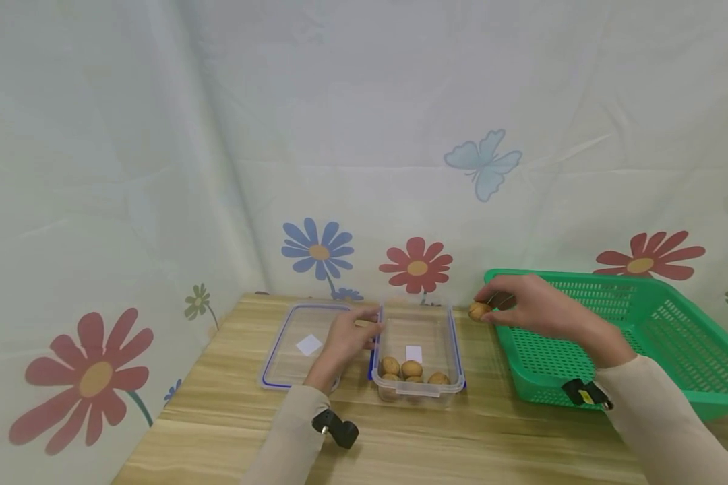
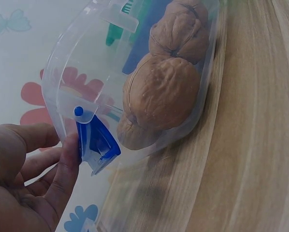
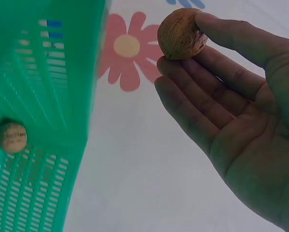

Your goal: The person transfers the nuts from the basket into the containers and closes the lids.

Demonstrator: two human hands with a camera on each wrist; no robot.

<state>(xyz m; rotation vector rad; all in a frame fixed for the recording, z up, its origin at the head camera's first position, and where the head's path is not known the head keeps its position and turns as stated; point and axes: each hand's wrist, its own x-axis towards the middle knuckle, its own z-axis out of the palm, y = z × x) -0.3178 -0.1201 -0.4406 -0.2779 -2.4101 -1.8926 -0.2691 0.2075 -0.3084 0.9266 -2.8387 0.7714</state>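
My right hand (image 1: 536, 306) pinches a walnut (image 1: 478, 311) between thumb and fingertips, above the near-left part of the green basket's rim. In the right wrist view, the same walnut (image 3: 182, 34) sits at the fingertips. A clear plastic container (image 1: 417, 389) with a blue edge stands on the table, several walnuts (image 1: 412, 368) gathered at its near end. My left hand (image 1: 347, 340) touches the container's left side with relaxed fingers. Up close in the left wrist view, its fingertips are at the blue-sealed side latch (image 2: 97, 142), and walnuts (image 2: 164, 92) show through the wall.
Left of the container lies its clear lid (image 1: 276, 357) with a white label. The green basket (image 1: 682, 306) stands at the right; a walnut (image 3: 13, 137) shows in it in the right wrist view. A flowered cloth (image 1: 364, 168) hangs behind the wooden table (image 1: 218, 417).
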